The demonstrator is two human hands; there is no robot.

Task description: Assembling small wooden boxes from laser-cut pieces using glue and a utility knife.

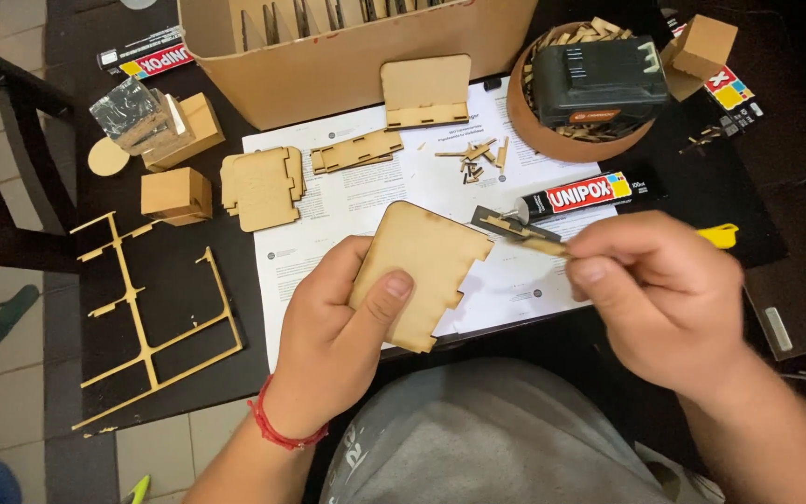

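Closest in, the left hand point(333, 350) grips a notched wooden panel point(419, 273), thumb pressed flat on its face, fingers behind, tilted above the lap edge of the surface point(160, 308). The right hand point(660, 299) pinches a thin wooden strip point(538, 245) between thumb and forefinger, its tip just off the panel's toothed edge. To seat it cleanly, I'd judge the panel wants holding steady and the strip lined up square with a slot. Beyond, a glue tube point(590, 194) lies on printed sheets point(375, 201), small wooden bits point(473, 157) scattered there. Farthest, a cardboard box point(328, 65) and a round tub point(552, 131) of offcuts.
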